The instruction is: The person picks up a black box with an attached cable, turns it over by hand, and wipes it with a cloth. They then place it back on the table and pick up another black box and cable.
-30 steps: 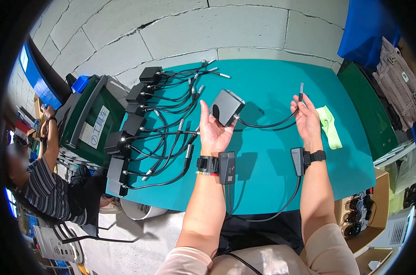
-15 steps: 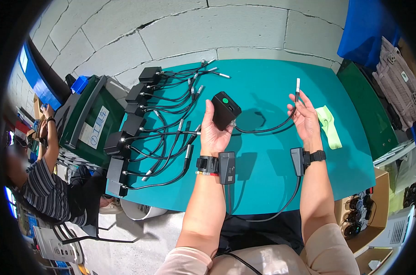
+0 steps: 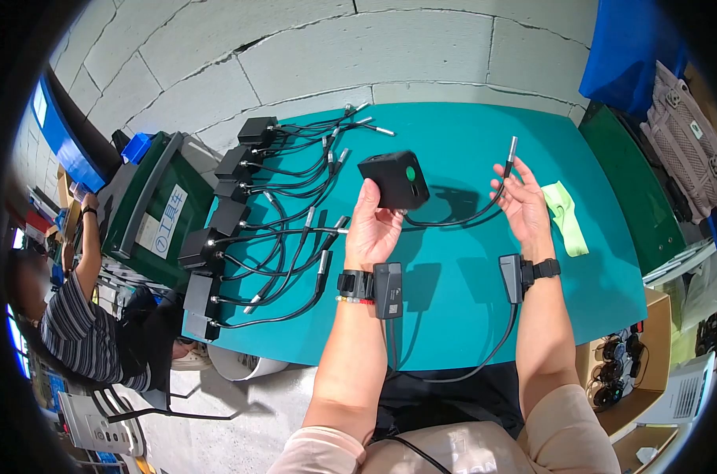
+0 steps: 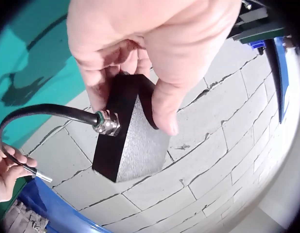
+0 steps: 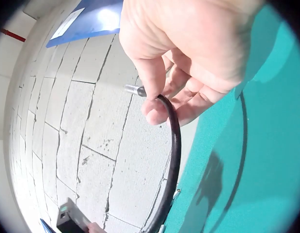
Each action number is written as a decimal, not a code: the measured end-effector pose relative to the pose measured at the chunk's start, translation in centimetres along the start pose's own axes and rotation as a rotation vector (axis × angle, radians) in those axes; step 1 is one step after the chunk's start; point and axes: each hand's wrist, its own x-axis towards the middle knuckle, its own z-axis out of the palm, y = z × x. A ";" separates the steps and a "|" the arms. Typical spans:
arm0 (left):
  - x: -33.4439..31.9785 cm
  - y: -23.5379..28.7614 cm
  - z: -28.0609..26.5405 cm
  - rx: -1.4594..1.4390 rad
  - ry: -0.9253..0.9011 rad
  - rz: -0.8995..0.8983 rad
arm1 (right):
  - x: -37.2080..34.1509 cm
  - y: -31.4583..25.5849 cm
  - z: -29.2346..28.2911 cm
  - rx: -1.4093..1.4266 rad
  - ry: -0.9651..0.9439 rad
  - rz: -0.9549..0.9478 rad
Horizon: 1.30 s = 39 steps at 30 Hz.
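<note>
My left hand point(image 3: 373, 229) grips a small black box point(image 3: 394, 180) above the table, thumb on one face and fingers behind it. A green round mark and a slot show on the box's side. From a metal cable gland point(image 4: 109, 124) on the box, a black cable point(image 3: 457, 222) curves over to my right hand point(image 3: 524, 201). There the thumb and fingertips pinch the cable's end, just behind its silver metal connector point(image 3: 512, 147), which points up and away from me. In the right wrist view the connector point(image 5: 132, 89) sticks out past the thumb.
Several similar black boxes point(image 3: 234, 162) stand along the table's left edge, their cables point(image 3: 295, 170) lying toward the middle. A yellow-green strip point(image 3: 565, 220) lies right of my right hand. A green cart point(image 3: 137, 229) and a seated person point(image 3: 90, 324) are at left, a cardboard box point(image 3: 655, 340) at lower right.
My left hand has turned the black box over, bringing the green mark into view and shifting it toward the right. The connector in my right hand has tilted slightly; the other boxes stay put.
</note>
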 end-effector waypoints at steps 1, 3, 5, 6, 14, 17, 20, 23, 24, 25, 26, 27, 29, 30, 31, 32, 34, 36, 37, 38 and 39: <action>-0.3 0.0 0.3 0.000 0.000 0.001 | 0.0 0.0 0.0 0.000 -0.001 0.001; -0.8 -0.1 0.8 -0.066 0.009 -0.041 | -0.1 -0.1 0.2 0.033 -0.093 0.021; -0.7 0.0 0.6 -0.121 -0.044 -0.059 | -0.1 -0.2 0.3 0.042 -0.101 0.036; -0.6 0.1 0.5 -0.177 -0.097 -0.077 | -0.2 -0.2 0.4 0.051 -0.110 0.051; -0.1 0.3 0.2 0.001 0.081 -0.020 | 0.2 0.2 -0.5 0.103 -0.043 0.017; 0.3 0.2 0.1 0.087 0.139 0.024 | 0.5 0.2 -0.7 0.146 0.002 -0.017; 0.1 0.0 0.3 0.214 0.100 0.057 | -0.1 -0.3 0.0 0.127 0.020 -0.035; 0.1 0.1 0.8 0.215 0.095 0.027 | -0.3 -0.5 0.4 0.075 -0.013 -0.036; 0.0 0.2 0.9 0.219 0.096 0.028 | -0.3 -0.5 0.5 0.053 -0.038 -0.039; 0.0 0.5 0.9 0.097 0.123 -0.015 | -0.3 -0.5 0.7 0.056 -0.040 -0.040; -0.1 0.7 1.0 -0.027 0.148 -0.060 | -0.3 -0.6 0.9 -0.016 -0.031 -0.036; -0.4 0.9 1.0 0.032 0.150 -0.081 | -0.4 -0.6 1.0 -0.091 -0.019 -0.031; -0.1 0.9 0.2 -0.007 0.157 -0.094 | -0.3 -0.3 1.2 -0.134 0.024 -0.017; -0.1 0.7 0.4 -0.036 0.218 -0.084 | -0.3 -0.2 1.2 -0.177 0.066 -0.002; -0.3 0.5 1.2 -0.043 0.261 0.003 | -0.2 0.2 0.9 -0.174 0.081 -0.009; -0.3 0.6 1.2 -0.039 0.223 -0.029 | 0.0 0.7 0.3 -0.181 0.090 -0.015; -0.6 0.4 1.8 -0.008 0.284 -0.019 | 0.6 1.6 -0.7 -0.282 0.169 -0.046; -0.5 0.0 1.7 0.042 0.252 -0.003 | 0.9 2.2 -1.2 -0.393 0.215 -0.039; -0.5 -0.1 1.5 0.101 0.229 0.020 | 1.1 2.6 -1.4 -0.542 0.251 -0.087; -0.2 -0.2 1.2 0.098 0.227 0.019 | 1.2 2.9 -1.7 -0.688 0.285 -0.132; 0.3 -0.2 0.7 0.091 0.240 0.026 | 1.2 2.8 -1.8 -0.722 0.274 -0.149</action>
